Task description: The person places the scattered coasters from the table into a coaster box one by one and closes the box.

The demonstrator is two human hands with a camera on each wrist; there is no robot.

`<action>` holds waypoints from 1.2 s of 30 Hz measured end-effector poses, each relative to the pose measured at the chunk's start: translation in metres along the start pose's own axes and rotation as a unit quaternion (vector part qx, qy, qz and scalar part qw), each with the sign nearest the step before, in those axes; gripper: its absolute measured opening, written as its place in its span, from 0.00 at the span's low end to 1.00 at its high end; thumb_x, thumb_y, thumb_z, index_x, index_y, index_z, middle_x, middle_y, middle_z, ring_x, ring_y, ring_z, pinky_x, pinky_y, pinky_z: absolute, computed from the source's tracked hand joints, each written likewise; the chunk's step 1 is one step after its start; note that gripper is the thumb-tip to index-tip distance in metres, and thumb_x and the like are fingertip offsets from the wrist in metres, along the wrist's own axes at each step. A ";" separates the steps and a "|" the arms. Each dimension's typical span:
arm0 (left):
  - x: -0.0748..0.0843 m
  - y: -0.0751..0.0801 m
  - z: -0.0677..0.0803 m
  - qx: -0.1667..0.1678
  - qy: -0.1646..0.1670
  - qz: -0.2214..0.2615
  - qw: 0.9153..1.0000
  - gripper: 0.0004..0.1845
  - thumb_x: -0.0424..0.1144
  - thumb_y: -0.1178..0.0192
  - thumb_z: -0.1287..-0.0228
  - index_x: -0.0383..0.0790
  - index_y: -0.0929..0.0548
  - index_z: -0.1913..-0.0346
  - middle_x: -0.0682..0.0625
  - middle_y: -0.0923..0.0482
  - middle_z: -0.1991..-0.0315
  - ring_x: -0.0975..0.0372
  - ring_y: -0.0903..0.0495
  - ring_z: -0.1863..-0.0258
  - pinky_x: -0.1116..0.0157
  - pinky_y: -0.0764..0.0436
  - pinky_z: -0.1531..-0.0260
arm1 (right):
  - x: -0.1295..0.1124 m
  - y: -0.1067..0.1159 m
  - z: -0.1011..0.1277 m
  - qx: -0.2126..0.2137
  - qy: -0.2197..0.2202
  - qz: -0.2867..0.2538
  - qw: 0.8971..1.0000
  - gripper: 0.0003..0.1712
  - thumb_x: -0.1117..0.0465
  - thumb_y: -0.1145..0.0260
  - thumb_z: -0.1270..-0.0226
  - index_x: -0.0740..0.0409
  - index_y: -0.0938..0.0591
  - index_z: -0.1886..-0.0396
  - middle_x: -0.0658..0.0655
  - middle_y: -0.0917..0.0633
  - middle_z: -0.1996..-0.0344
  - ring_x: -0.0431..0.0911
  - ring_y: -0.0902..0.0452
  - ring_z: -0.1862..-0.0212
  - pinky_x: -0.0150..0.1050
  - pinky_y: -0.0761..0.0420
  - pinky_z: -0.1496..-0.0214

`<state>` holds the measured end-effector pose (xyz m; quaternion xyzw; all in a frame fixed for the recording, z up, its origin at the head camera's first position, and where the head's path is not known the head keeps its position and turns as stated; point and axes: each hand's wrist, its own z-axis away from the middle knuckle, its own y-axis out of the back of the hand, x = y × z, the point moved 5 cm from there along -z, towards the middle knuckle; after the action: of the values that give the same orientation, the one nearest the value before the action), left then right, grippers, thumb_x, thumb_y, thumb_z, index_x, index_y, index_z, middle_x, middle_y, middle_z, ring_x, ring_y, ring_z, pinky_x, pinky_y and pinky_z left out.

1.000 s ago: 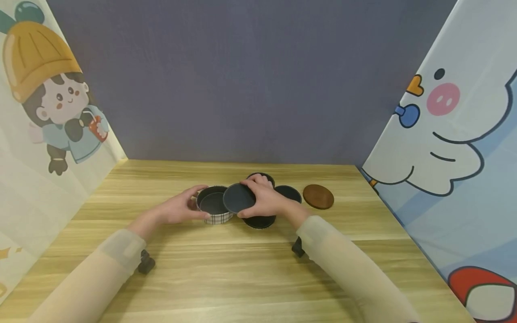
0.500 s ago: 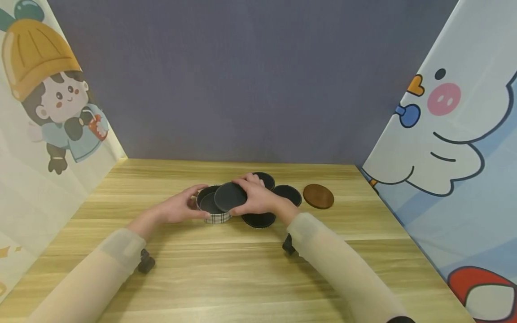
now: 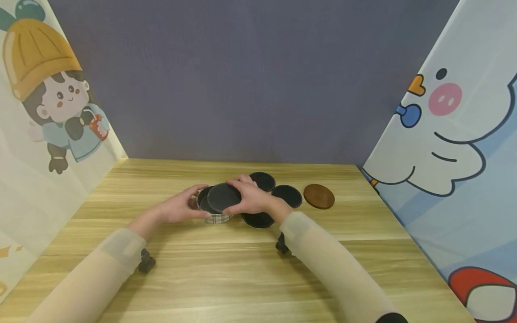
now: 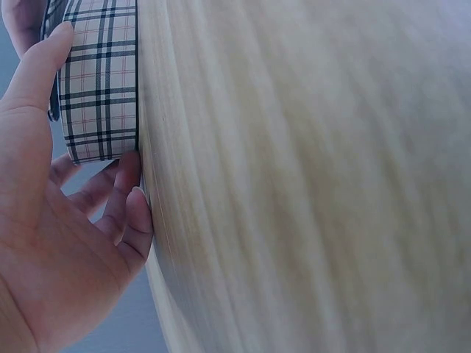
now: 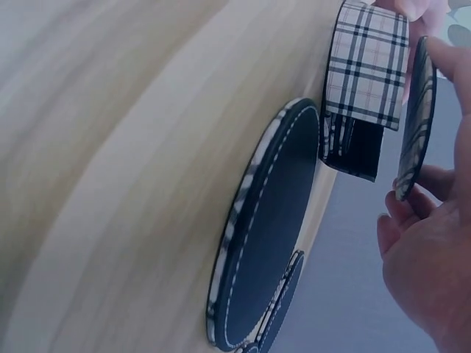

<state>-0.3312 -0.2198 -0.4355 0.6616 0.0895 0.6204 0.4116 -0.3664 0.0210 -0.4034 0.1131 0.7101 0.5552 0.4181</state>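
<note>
We see a thin round black disc [image 3: 223,198] just above an open, round plaid holder with black inside [image 3: 216,219]. The right hand [image 3: 252,197] has its grip clamped on the disc's edge; the left hand's [image 3: 179,207] grip is around the holder's wall. To the right, on the pale wood-grain table [image 3: 222,269], we find three flat black discs [image 3: 287,196] and, beyond them, one brown round disc [image 3: 319,196].

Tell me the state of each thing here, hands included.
Box: upright, open-topped
Held coaster: raised over the box, black side up
Three other coasters: lying flat, black side up
Brown disc: lying flat, apart from the coasters
Left hand: holding the box
Right hand: gripping the held coaster's edge
</note>
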 end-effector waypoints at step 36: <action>0.005 0.000 0.004 -0.003 -0.015 0.002 1.000 0.58 0.56 0.24 0.29 0.44 0.50 0.10 0.33 0.33 0.23 0.47 0.16 0.35 0.50 0.13 0.40 | -0.010 -0.016 -0.017 -0.014 -0.005 -0.006 1.000 0.59 0.34 0.23 0.32 0.56 0.36 0.12 0.62 0.38 0.13 0.59 0.49 0.13 0.68 0.48 0.12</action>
<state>-0.3268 -0.2180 -0.4310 0.6700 0.0803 0.6113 0.4136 -0.3678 -0.0024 -0.4121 0.1059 0.7009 0.5621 0.4261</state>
